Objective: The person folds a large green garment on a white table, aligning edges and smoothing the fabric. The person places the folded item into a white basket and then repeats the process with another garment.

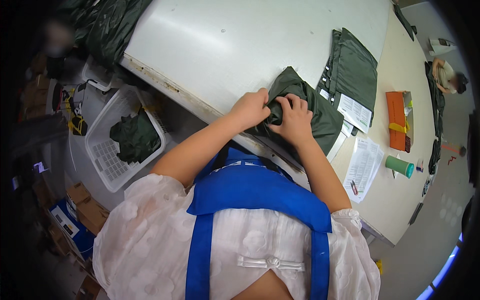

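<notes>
At the near edge of the white table (210, 55), a dark green piece of thin, shiny fabric (324, 116) lies bunched under both hands. My left hand (251, 107) is closed, pinching the fabric along its left side. Beside it, my right hand (295, 118) has curled fingers gripping a fold of the same piece; what lies beneath the fingertips is hidden. Just beyond to the right is a stack of flat, folded dark green fabric pieces (354, 67), with a printed sheet (355, 111) on its near end.
More printed sheets (364, 167) hold small red-handled snips (354, 187). Farther right are an orange box (397, 120) and a green thread cone (398, 166). A white basket (107, 172) with green fabric stands left, below the table edge. Another person (447, 75) is at the far right.
</notes>
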Available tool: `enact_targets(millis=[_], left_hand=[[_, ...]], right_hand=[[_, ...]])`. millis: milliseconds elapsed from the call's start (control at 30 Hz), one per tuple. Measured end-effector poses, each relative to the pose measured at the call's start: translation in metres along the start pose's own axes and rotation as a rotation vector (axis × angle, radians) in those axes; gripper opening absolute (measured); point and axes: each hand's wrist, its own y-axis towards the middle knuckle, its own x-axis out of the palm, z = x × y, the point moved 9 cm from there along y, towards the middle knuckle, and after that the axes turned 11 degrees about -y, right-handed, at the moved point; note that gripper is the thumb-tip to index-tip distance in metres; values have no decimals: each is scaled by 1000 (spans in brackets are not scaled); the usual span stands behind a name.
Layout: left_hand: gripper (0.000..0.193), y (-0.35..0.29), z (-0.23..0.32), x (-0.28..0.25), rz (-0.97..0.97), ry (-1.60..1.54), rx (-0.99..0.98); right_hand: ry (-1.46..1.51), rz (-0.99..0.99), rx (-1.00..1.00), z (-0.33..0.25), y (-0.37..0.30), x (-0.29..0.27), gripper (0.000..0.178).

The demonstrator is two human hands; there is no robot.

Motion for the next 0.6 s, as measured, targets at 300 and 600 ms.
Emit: enact_targets(millis=[300, 600], left_hand=[[30, -9, -6, 3, 74, 11, 35], [35, -16, -10, 17, 81, 7, 80]], right_hand=[[32, 36, -102, -18, -11, 15, 63], [466, -150, -410, -30, -38, 31, 24]])
